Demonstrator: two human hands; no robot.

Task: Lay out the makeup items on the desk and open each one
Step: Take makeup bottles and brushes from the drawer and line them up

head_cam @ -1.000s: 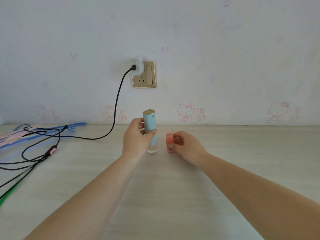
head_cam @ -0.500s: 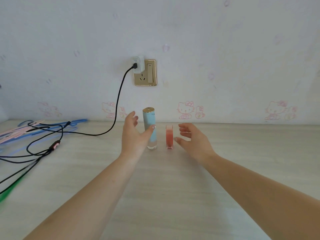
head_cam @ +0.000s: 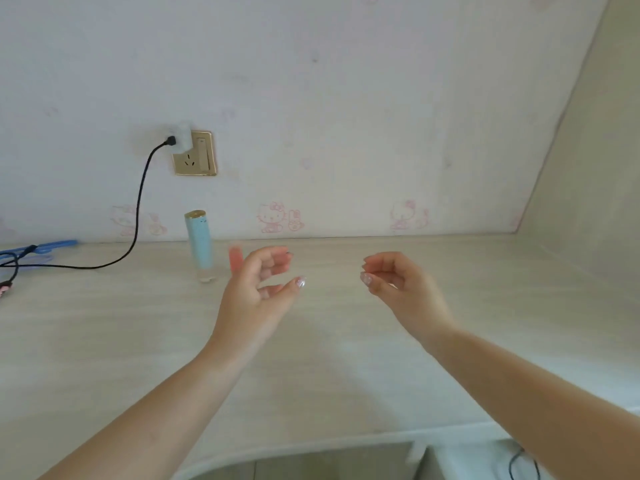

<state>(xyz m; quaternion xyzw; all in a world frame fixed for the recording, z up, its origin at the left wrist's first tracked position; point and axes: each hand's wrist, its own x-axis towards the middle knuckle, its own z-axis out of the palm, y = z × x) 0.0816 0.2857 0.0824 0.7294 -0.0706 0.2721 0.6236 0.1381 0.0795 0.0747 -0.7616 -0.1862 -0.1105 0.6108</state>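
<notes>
Both hands have let go and drawn back: left hand (head_cam: 258, 299) and right hand (head_cam: 398, 289) hover empty, fingers loosely curled, while the blue bottle (head_cam: 201, 245) and pink tube (head_cam: 235, 259) stand upright on the desk (head_cam: 104, 341) (caps apparently on, opening yet to come)

Left hand (head_cam: 256, 299): raised, empty, fingers loosely curled, thumb out.
Right hand (head_cam: 401, 289): raised, empty, fingers curled inward.
Forearms: bare, reaching forward, well apart.
</notes>
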